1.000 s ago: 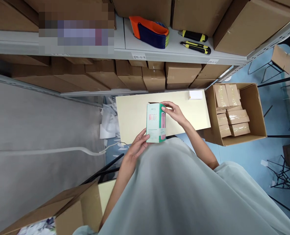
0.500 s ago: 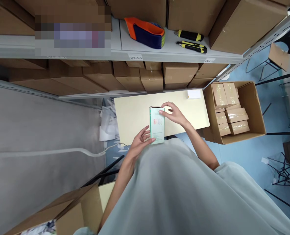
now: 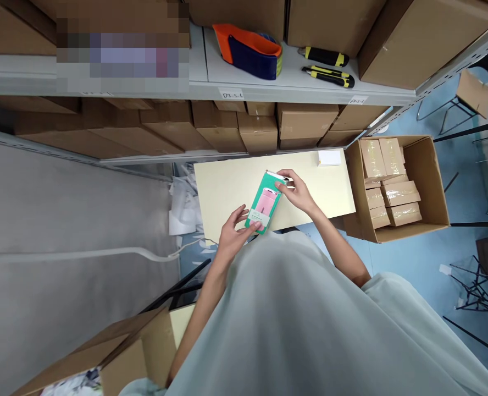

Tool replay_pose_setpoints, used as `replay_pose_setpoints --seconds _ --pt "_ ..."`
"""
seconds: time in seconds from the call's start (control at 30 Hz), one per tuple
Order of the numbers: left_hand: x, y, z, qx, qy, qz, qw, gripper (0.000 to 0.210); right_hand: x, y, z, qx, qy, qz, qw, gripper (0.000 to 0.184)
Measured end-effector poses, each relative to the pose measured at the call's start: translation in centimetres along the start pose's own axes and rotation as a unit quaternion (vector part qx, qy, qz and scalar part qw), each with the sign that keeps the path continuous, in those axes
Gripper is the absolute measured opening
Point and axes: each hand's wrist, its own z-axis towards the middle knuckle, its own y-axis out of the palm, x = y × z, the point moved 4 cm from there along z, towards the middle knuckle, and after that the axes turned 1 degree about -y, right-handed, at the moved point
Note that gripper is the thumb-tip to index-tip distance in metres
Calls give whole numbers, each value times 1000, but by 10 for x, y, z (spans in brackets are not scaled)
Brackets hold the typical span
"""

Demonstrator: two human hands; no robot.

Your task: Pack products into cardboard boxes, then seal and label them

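Observation:
A small green product box (image 3: 266, 201) with a pink device printed on its face is held tilted over the near part of the cream tabletop (image 3: 223, 190). My left hand (image 3: 236, 232) grips its lower left end, thumb on the printed face. At the upper right end, my right hand (image 3: 294, 190) pinches the box between thumb and fingers, close to a white flap that shows at the top edge. The fingers behind the box are partly hidden. Farther right on the tabletop lies a small white box (image 3: 329, 158).
An open carton (image 3: 433, 192) with several taped brown packets stands to the right. Above the table runs a grey shelf (image 3: 145, 88) with cartons, two box cutters (image 3: 326, 56) and an orange-and-blue tape dispenser (image 3: 250, 54). Another open carton (image 3: 157, 346) is at lower left.
The box has been turned over from its pale printed side to its green face with the pink picture. It now leans to the right at the top instead of standing straight.

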Motion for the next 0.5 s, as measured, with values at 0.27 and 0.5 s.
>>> replay_pose_setpoints --seconds 0.27,0.5 --pt "-6 -8 12 -146 -129 -143 971 84 6 -4 6 -46 47 84 994 53" --pt "0 2 13 -6 -45 -12 999 82 13 8 20 1 11 1 1000 45"
